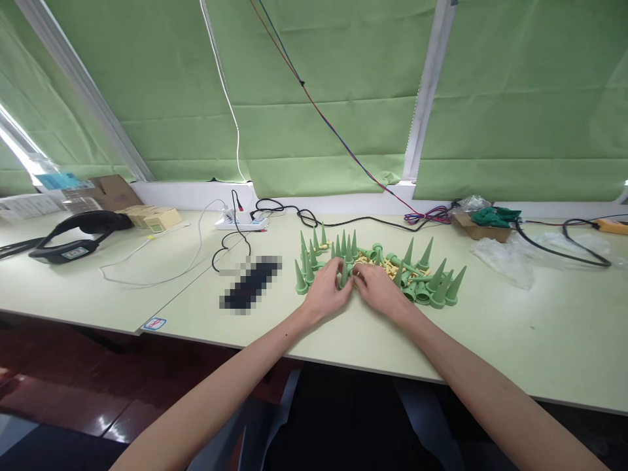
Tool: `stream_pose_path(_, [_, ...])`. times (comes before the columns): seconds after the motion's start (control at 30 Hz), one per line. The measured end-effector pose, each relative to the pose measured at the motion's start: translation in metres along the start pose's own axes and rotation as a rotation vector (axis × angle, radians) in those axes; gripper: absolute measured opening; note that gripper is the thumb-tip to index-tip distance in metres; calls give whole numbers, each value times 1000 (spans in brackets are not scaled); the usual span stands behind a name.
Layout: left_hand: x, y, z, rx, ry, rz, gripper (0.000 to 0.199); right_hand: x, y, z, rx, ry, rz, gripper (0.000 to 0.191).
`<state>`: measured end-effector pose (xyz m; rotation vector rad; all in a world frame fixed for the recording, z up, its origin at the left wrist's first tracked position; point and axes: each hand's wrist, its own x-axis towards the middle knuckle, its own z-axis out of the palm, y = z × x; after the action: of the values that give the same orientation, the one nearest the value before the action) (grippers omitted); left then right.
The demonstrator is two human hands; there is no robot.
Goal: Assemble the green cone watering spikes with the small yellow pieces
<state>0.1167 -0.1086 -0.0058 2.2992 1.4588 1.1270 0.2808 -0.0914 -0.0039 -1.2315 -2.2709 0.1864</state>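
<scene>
My left hand [326, 289] is closed around a green plastic cone-shaped spike [344, 271], which points upward between thumb and fingers. Close against it on the right, my right hand [377, 286] has its fingertips pinched together at the spike's lower side; whatever they hold is hidden. Green spikes of the same kind stand upright to the left [301, 280] and to the right [456, 286] of my hands. Several more lie on their sides, one showing its hollow round base [422, 293]. Small yellow pieces [390, 267] are heaped behind my right hand.
A pixelated dark patch [250, 282] covers something left of my hands. Farther back are a white power strip [241, 221] and black cable [353, 222]. A black headset [78, 237] lies at far left; a cardboard box [483, 229] and clear plastic bags [505, 260] sit at right.
</scene>
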Motion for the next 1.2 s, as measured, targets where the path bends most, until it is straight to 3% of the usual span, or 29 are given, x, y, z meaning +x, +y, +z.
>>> stream_pose_path(0.47, [-1, 2, -3, -3, -87, -46, 13, -6, -5, 1, -3, 24, 23, 17])
stream_pose_path(0.83, [-1, 5, -5, -35, -102, -98, 13, -15, -23, 4, -211, -105, 65, 23])
stream_pose_path(0.97, [1, 5, -5, -29, -80, -105, 4, -14, -24, 4, -214, -154, 40, 24])
stream_pose_path(1.2, [3, 7, -6, 9, -51, -126, 6, -13, -25, 6, -211, -193, 14, 26])
